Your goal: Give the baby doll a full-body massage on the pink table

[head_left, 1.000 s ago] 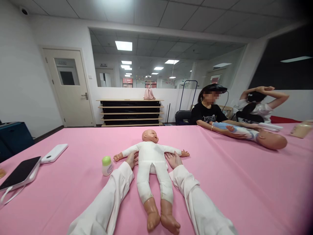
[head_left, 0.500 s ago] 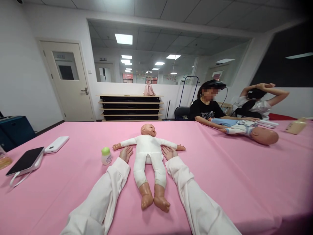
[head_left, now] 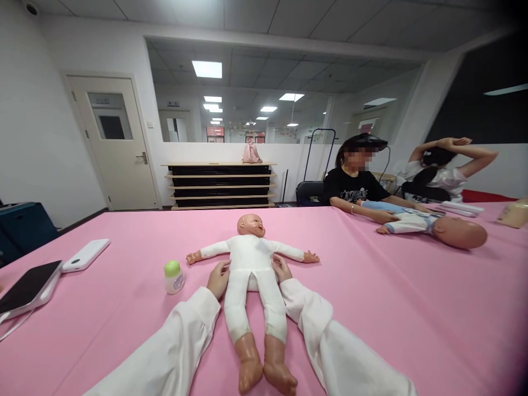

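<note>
A baby doll with a white cloth body lies on its back on the pink tablecloth. Its arms are spread wide, its head is turned to the right and its bare feet point toward me. My left hand holds the doll's waist on the left, fingers curled against the cloth. On the opposite side my right hand grips the waist, its fingertips partly hidden by the body. A small white bottle with a green cap stands left of my left hand.
At the left lie a phone-like black-screened device and a white power bank. Across the table at right, a person in a black shirt handles a second doll. A beige bottle stands at the far right.
Both my hands have turned from lying palm up beside the doll to curling inward against its waist. The doll appears slightly nearer, and the view has shifted a little.
</note>
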Tool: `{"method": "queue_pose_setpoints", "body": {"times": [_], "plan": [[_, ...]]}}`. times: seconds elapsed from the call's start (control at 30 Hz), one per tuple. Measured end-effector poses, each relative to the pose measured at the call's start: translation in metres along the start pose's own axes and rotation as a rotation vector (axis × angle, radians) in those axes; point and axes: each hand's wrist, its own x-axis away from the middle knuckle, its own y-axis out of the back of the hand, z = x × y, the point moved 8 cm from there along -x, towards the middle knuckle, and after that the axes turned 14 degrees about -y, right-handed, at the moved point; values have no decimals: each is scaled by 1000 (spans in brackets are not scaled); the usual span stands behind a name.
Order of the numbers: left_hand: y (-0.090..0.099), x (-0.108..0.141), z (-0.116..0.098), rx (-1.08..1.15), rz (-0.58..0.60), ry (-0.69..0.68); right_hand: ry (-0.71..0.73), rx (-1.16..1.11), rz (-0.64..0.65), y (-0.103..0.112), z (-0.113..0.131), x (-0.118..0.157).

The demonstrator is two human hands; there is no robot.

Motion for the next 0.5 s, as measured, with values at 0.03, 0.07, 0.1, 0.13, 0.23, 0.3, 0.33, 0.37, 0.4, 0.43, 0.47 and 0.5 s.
{"method": "queue_pose_setpoints", "body": {"times": [0.03,0.07,0.1,0.13,0.23,0.3,0.33,0.37,0.4,0.43,0.47,0.5], "plan": [[0,1,-1,-38,16,-21,19,22,12,-1,0,0],[-1,1,-2,-83,34,-43,35,44,24,-1,-1,0],[-1,1,-4,-131,53,-65,49,69,40,-1,-2,-1],[-2,1,-5,-177,70,-85,61,97,59,-2,-2,-2],[-2,2,-9,-249,84,-112,93,180,122,-5,-5,-4],[-1,2,-10,-257,75,-100,106,202,133,-5,-6,-6],[-1,2,-10,-255,77,-93,109,197,123,-3,-7,-6],[-2,2,-11,-252,82,-91,108,186,103,-1,-8,-8],[-2,2,-12,-250,89,-96,104,172,70,2,-9,-9],[-2,1,-13,-253,94,-105,99,165,20,6,-10,-11],[-2,1,-13,-259,97,-115,93,167,-38,11,-11,-13],[-2,1,-14,-270,98,-123,88,177,-96,16,-11,-14]]}}
